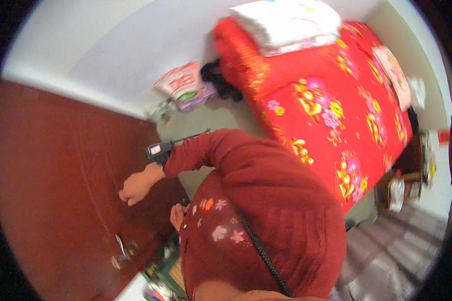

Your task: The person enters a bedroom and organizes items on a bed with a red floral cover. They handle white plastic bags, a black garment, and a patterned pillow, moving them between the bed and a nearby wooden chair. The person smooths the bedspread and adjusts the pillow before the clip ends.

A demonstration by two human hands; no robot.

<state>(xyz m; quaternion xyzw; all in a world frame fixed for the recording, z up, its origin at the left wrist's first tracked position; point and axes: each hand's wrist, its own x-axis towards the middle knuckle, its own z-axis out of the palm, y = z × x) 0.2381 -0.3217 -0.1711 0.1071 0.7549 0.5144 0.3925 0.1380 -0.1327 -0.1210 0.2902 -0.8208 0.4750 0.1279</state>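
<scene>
My right arm, in a dark red sleeve, reaches out in front of a large dark red door (60,165). A black device (160,150) with a strap sits at its wrist. My right hand (140,186) is closed with curled fingers close to the door's surface; whether they touch it or hold anything is hidden. Low in front of my sweater (281,215), printed with flowers, part of my left hand (177,216) shows. The sweater covers the rest, so its grip does not show. A metal door handle (119,245) lies below my hands in the picture.
A bed with a red flowered cover (311,130) stands at the right, folded white bedding (291,22) on it. A white and red bag (180,83) rests by the wall. Small furniture (412,185) stands far right; mixed items (158,291) lie at the lower edge.
</scene>
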